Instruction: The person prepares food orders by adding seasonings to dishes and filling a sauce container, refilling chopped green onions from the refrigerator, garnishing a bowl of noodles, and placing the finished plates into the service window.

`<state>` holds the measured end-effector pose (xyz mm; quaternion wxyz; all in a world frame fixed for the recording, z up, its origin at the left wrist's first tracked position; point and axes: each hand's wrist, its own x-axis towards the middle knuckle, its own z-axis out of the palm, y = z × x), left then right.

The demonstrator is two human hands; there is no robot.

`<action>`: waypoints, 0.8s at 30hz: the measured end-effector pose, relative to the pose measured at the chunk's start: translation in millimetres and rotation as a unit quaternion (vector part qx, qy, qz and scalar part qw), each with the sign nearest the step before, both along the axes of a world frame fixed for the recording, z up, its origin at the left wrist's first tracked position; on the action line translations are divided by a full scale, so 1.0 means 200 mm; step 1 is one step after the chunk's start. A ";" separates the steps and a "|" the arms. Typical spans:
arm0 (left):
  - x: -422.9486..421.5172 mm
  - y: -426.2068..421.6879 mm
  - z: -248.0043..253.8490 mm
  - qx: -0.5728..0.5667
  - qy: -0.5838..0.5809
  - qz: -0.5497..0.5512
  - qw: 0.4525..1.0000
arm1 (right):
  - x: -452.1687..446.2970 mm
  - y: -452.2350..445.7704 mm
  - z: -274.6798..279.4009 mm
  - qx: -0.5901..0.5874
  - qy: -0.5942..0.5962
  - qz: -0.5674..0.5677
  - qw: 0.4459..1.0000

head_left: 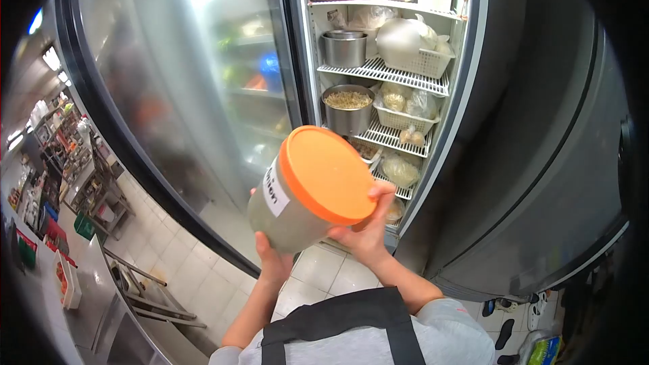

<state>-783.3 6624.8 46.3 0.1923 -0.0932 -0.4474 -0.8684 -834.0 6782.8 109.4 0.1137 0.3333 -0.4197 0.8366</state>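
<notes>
A large round tub (297,213) with an orange lid (331,176) and a white label is held tilted between both hands, in front of an open fridge. My left hand (272,257) supports it low on its left side, thumb against the wall and the other fingers mostly hidden behind it. My right hand (368,226) grips the right side, with fingertips at the lid's rim. Beyond the tub, a metal pot (348,118) of pale shredded food and a white basket (405,120) of bagged food sit on a wire shelf.
The glass fridge door (203,94) stands at the left. Above are a smaller metal pot (344,51) and another white basket (429,63). A dark grey cabinet (534,182) is at the right. Steel counter (115,311) lower left; shoes (503,334) lower right.
</notes>
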 end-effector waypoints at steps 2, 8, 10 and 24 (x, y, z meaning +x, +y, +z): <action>-0.02 -0.02 0.16 -0.126 0.061 0.040 0.989 | -0.06 0.07 0.05 -0.004 0.095 -0.068 0.993; 0.12 -0.24 0.43 -0.477 0.226 0.538 0.658 | -0.36 0.24 0.65 -0.021 0.181 -0.287 0.941; 0.18 -0.34 0.41 -0.471 0.167 0.624 0.600 | -0.58 0.25 0.92 -0.021 0.222 -0.352 0.909; 0.21 -0.82 0.02 -0.359 -0.166 0.504 0.768 | -2.14 0.35 1.47 0.302 0.062 -0.661 0.684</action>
